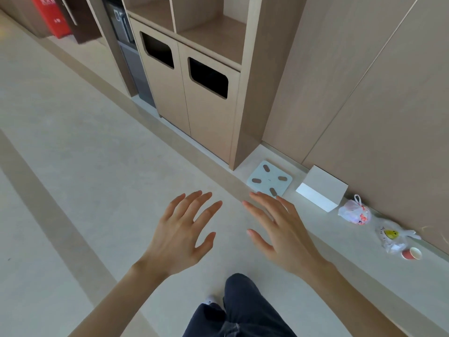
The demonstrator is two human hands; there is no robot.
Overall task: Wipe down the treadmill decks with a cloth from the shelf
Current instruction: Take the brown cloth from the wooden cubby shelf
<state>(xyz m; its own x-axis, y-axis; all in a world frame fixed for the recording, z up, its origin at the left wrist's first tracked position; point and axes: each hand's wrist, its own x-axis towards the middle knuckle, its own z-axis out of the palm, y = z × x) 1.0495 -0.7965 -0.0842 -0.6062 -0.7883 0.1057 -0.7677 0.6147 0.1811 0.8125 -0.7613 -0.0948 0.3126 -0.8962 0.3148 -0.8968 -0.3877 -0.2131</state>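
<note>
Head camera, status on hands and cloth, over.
Left hand open, right hand open, holding nothing. No cloth or treadmill in view. Body scale on ledge ahead.

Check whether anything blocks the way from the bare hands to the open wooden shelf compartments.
Nothing visible does. The left hand and right hand hover empty over pale floor; the open light-wood shelf compartments lie ahead. The pale blue square scale sits aside by the wall. No cloth shows.
</note>
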